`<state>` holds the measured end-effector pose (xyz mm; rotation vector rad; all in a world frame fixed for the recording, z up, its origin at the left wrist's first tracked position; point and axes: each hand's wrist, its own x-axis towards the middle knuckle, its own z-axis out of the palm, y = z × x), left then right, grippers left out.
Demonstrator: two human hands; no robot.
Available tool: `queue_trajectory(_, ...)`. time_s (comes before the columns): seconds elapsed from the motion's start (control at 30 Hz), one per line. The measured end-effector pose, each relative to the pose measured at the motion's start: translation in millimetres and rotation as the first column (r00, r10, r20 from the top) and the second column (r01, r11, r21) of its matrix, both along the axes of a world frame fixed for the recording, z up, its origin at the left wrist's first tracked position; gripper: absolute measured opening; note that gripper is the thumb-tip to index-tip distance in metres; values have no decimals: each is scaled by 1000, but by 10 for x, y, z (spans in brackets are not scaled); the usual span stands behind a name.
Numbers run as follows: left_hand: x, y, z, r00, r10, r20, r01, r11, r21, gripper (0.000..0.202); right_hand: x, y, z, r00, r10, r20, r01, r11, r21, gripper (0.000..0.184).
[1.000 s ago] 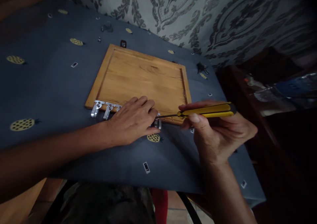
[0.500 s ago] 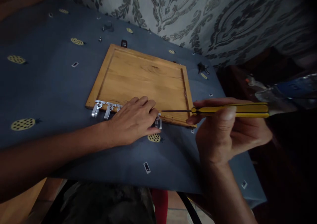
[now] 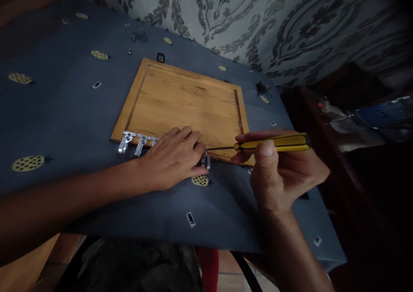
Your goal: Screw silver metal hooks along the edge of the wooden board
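Observation:
A wooden panel (image 3: pixel 187 102) with a raised frame lies flat on the table. Several silver metal hinges (image 3: pixel 141 144) sit along its near edge, some partly hidden. My left hand (image 3: pixel 177 158) rests over that edge, fingers bent and close together, its thumb beside the hinge (image 3: pixel 205 160) at the right of the row; the grip underneath is mostly covered. In my right hand (image 3: pixel 277 171) is a yellow and black screwdriver (image 3: pixel 274 143), held nearly level with the shaft pointing left. Its tip reaches the area by my left fingertips and that hinge; the exact contact is hidden.
A blue cloth (image 3: pixel 64 111) printed with pineapples covers the table. Small dark hardware pieces (image 3: pixel 138 35) lie at the back, and a black object (image 3: pixel 263 88) lies right of the panel. Behind rises a patterned wall (image 3: pixel 226 16). A blue plastic item (image 3: pixel 387 113) shows at right.
My right hand has moved left with the screwdriver, bringing its handle nearer the panel's edge. My left hand and the panel have stayed almost still.

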<state>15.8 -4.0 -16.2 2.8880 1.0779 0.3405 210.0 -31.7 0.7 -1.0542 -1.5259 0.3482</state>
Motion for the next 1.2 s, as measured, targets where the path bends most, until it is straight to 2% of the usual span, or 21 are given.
queue_trajectory(0.17,4,-3,23,1000,-1,-12,0,1000,-19,43,10,13,-7,999,43,1,-43,999,11,15)
queue_trajectory(0.67,-5,4,-17,1000,-13,23,12,1000,27,41,38,4,-6,995,60,77,-61,998,17,15)
queue_trajectory(1.03,6,6,-14,1000,1,17,-1,1000,5,43,68,-11,125,981,159,114,-146,983,-113,9)
queue_trajectory(1.2,-1,3,-18,1000,-2,12,1,1000,26,43,83,32,103,991,112,72,-101,985,-137,10)
